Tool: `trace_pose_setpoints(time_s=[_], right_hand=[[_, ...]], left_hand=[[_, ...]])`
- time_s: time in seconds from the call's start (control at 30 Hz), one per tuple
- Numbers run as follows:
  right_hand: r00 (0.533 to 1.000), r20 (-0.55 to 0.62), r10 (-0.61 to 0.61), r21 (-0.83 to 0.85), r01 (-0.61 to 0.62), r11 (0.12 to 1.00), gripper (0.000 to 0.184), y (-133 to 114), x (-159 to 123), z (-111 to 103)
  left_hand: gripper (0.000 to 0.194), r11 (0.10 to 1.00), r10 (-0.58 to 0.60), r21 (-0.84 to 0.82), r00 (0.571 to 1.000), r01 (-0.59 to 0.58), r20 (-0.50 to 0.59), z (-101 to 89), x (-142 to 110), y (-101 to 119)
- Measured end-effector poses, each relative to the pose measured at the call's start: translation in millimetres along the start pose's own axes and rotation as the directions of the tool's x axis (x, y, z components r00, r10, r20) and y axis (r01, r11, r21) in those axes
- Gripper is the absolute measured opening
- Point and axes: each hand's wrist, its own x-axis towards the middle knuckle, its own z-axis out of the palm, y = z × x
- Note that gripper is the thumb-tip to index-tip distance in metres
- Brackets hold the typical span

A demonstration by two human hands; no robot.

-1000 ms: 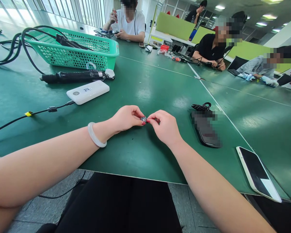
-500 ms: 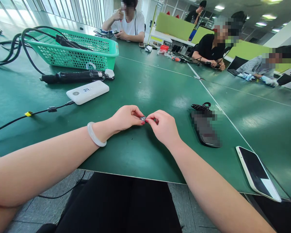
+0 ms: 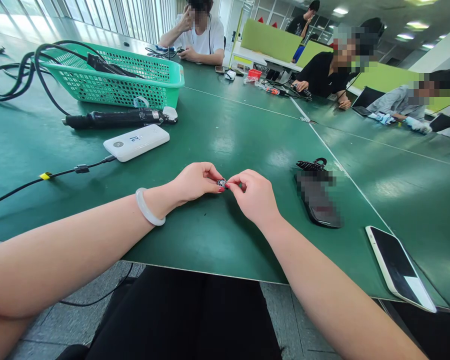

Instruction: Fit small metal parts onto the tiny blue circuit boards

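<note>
Between the fingertips of both hands is a small black-and-silver part (image 3: pixel 221 183), too small to name for sure. My left hand (image 3: pixel 197 182) pinches it from the left with thumb and fingers, a white bangle (image 3: pixel 149 207) round the wrist. From the right, the closed thumb and forefinger of my right hand (image 3: pixel 255 196) meet the part's right end; whether they hold a separate piece is hidden. Both hands are just over the green table (image 3: pixel 217 240), near its front edge.
To the left lie a white power bank (image 3: pixel 137 143) with a cable, a black cylindrical tool (image 3: pixel 112 119) and a green basket (image 3: pixel 165 85) with cords. On the right are a black hair claw clip (image 3: pixel 311 165), a dark case (image 3: pixel 320 210) and a phone (image 3: pixel 397 265). Several people sit across the table.
My hands and the small part stay almost still. Across the table, the person in black has moved one hand left, so that person's hands are now apart.
</note>
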Motion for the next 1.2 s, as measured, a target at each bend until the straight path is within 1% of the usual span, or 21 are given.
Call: trace_pose_setpoints(time_s=[0.27, 0.37, 0.47, 0.57, 0.67, 0.8, 0.87, 0.93, 1.03, 1.1, 1.2], right_hand=[[1.0, -0.003, -0.015, 0.016, 0.015, 1.0, 0.014, 0.2, 0.8, -0.7], [0.999, -0.028, -0.029, 0.039, 0.03, 0.999, 0.019, 1.5, 0.6, -1.9], [0.999, -0.052, -0.016, 0.052, 0.019, 0.998, 0.018, 3.5, 0.1, -2.7], [1.0, -0.017, 0.003, 0.038, -0.002, 0.999, 0.023, 5.2, -0.2, -2.0], [1.0, 0.019, -0.003, 0.033, 0.002, 0.999, 0.019, 5.8, 0.4, -0.1], [1.0, 0.011, -0.004, 0.022, 0.003, 1.0, 0.017, 5.5, 1.7, 2.2], [1.0, 0.001, -0.004, 0.012, 0.004, 1.0, 0.017, 5.3, 2.3, 3.0], [1.0, -0.01, -0.003, 0.011, 0.003, 1.0, 0.017, 5.1, 2.5, 3.6], [0.999, -0.029, 0.017, 0.041, -0.015, 0.999, 0.017, 4.3, 2.3, 4.4], [0.998, -0.046, 0.03, 0.068, -0.027, 0.997, 0.017, 3.1, 1.8, 4.9], [0.996, -0.081, 0.032, 0.079, -0.026, 0.997, 0.016, -0.3, 1.2, 5.6]], left_hand=[[0.021, 0.999, -0.002, -0.041, 1.0, 0.002, 0.005, 0.5, -0.8, 2.5], [0.02, 0.997, -0.02, -0.072, 1.0, 0.02, -0.004, 0.9, -1.5, 5.0], [0.02, 0.994, -0.029, -0.108, 0.999, 0.027, -0.018, 0.1, -1.7, 6.7], [0.021, 0.988, -0.012, -0.156, 1.0, 0.011, -0.007, -0.9, -0.9, 6.5], [0.024, 0.985, 0.002, -0.175, 1.0, -0.003, -0.003, -0.7, -0.1, 5.5], [0.025, 0.987, -0.019, -0.158, 1.0, 0.017, -0.011, 0.3, 0.0, 6.3], [0.029, 0.987, -0.028, -0.157, 0.999, 0.025, -0.017, -0.2, 0.2, 6.9], [0.037, 0.986, -0.029, -0.168, 0.999, 0.025, -0.019, -1.6, 0.6, 7.1], [0.046, 0.977, -0.031, -0.213, 1.0, 0.029, -0.004, -2.9, 0.4, 7.0], [0.044, 0.965, -0.035, -0.261, 0.999, 0.037, 0.01, -1.5, -1.0, 7.4], [0.031, 0.932, -0.075, -0.355, 0.997, 0.071, 0.001, 5.4, -5.5, 9.2]])
